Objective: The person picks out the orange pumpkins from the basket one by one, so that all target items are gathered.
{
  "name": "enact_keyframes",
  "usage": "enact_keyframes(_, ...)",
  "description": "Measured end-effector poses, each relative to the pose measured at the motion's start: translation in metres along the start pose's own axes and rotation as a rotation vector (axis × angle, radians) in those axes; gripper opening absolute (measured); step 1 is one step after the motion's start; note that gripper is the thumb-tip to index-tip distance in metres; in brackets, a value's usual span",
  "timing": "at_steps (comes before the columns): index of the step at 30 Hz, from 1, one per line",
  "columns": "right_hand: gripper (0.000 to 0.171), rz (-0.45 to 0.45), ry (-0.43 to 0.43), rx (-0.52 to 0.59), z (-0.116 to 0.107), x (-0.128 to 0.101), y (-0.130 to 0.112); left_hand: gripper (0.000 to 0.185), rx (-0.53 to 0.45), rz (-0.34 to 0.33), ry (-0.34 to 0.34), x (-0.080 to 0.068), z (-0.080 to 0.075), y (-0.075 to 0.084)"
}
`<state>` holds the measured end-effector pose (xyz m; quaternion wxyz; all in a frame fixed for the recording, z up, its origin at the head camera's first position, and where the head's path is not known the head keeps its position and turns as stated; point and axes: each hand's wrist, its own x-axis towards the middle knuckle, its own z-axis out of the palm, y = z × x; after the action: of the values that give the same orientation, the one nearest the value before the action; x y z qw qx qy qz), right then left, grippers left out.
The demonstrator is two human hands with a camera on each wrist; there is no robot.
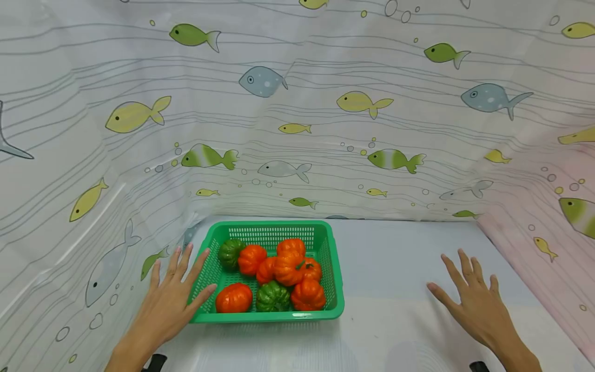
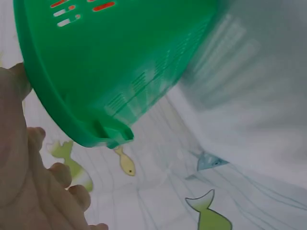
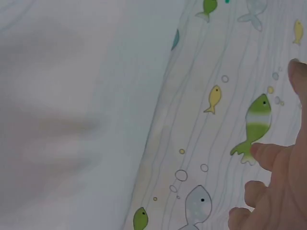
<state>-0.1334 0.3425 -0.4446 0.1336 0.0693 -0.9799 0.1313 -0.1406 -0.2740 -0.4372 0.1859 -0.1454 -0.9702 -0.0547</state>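
Observation:
A green plastic basket (image 1: 338,268) with slotted walls stands on the white table, left of the middle in the head view. Inside it lie several orange-red bell peppers (image 1: 309,295) and two green bell peppers (image 1: 272,296). My left hand (image 1: 171,298) is spread beside the basket's left side, its thumb overlapping the front left corner. The left wrist view puts that thumb (image 2: 19,79) right by the basket rim (image 2: 41,91); whether they touch I cannot tell. Over the table's right part, my right hand (image 1: 479,307) hovers with fingers spread, holding nothing.
The white tabletop (image 1: 386,258) stretches right of the basket. A white sheet printed with fish (image 1: 325,155) hangs behind the table and along both sides. Dark bands (image 1: 155,362) show at both wrists.

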Motion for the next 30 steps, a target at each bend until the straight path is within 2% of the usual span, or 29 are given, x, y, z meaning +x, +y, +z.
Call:
enact_keyframes(4, 0.079, 0.015, -0.015, 0.044, 0.0, 0.001, -0.001, 0.074, -0.126, -0.046, 0.009, -0.001, 0.001, -0.004)
enact_keyframes(9, 0.071, 0.017, -0.008, 0.103, 0.001, 0.003, -0.004, 0.058, -0.459, -0.206, -0.004, -0.004, 0.002, -0.015)
enact_keyframes(13, 0.062, 0.016, 0.003, 0.147, 0.005, 0.007, -0.009, 0.05, -0.685, -0.332, -0.089, -0.009, 0.008, -0.024)
enact_keyframes(16, 0.059, 0.025, -0.022, 0.182, 0.006, 0.013, -0.016, 0.051, -0.849, -0.414, -0.164, -0.012, 0.018, -0.029)
enact_keyframes(19, 0.057, 0.015, -0.036, 0.22, 0.006, 0.018, -0.023, 0.054, -0.978, -0.471, -0.19, -0.016, 0.03, -0.032)
enact_keyframes(23, 0.056, -0.016, -0.033, 0.261, 0.009, 0.025, -0.034, 0.055, -1.051, -0.488, -0.162, -0.018, 0.041, -0.037)
enact_keyframes(26, 0.054, -0.038, -0.028, 0.284, 0.011, 0.031, -0.042, 0.055, -1.066, -0.483, -0.141, -0.017, 0.045, -0.04)
enact_keyframes(30, 0.053, -0.074, -0.029, 0.302, 0.015, 0.04, -0.053, 0.057, -1.084, -0.476, -0.146, -0.014, 0.049, -0.044)
